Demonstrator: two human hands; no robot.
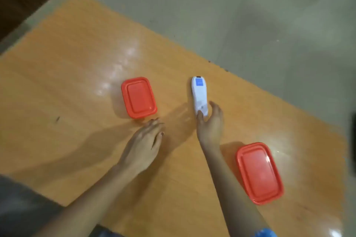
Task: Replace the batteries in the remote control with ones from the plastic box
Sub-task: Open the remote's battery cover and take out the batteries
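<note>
My right hand (211,125) closes its grip around the near end of the white remote control (199,96), which lies on the orange worktop (77,63). My left hand (146,140), fingers loosely spread, holds nothing, near a lidded red box (138,97) left of the remote. A second red box (259,173) lies nearer me, right of the remote.

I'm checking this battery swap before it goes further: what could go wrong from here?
The right hand pinches only the near end of the white remote, so it may tip or slip when lifted. Two red-lidded boxes look alike and are shut, so the left hand could open the wrong one.
</note>
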